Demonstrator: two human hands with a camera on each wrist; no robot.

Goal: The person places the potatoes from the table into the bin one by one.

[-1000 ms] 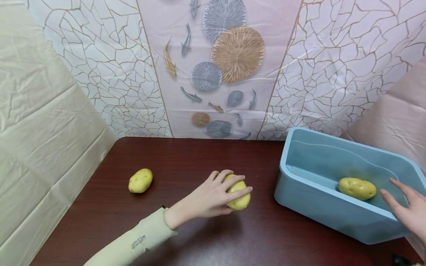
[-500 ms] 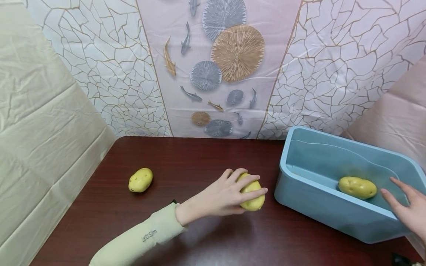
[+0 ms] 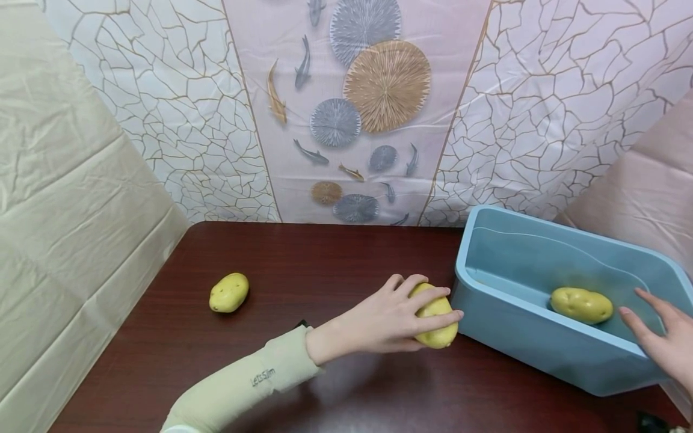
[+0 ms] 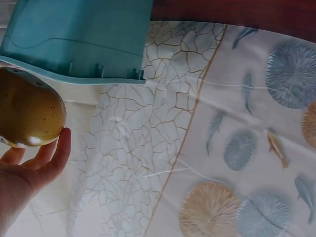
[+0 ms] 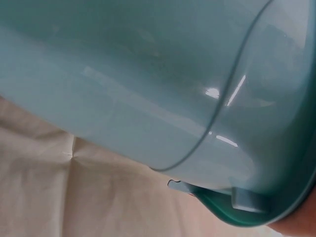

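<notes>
My left hand (image 3: pixel 387 322) holds a yellow potato (image 3: pixel 435 310) above the table, fingers curled over it, just left of a blue bin (image 3: pixel 520 328). In the left wrist view, the fingertips (image 4: pixel 64 140) lie against the speckled potato (image 4: pixel 32 108), near the bin's rim (image 4: pixel 94 80). A second potato (image 3: pixel 582 305) lies inside the bin. On the table's left side lies a third potato (image 3: pixel 229 293). At the right edge, my right hand (image 3: pixel 668 340) reaches over the bin's near rim with straight fingers; the rest of that hand is out of frame.
The dark red wooden table (image 3: pixel 303 258) backs onto a patterned cloth (image 3: pixel 346 168) with fish and round motifs. Beige cloth (image 3: pixel 81 240) hangs at the left. The bin's curved wall (image 5: pixel 123 89) fills most of the right wrist view.
My left hand has carried its potato rightward across the table, up to the bin's left end. The right hand, the bin and the other potatoes keep their places.
</notes>
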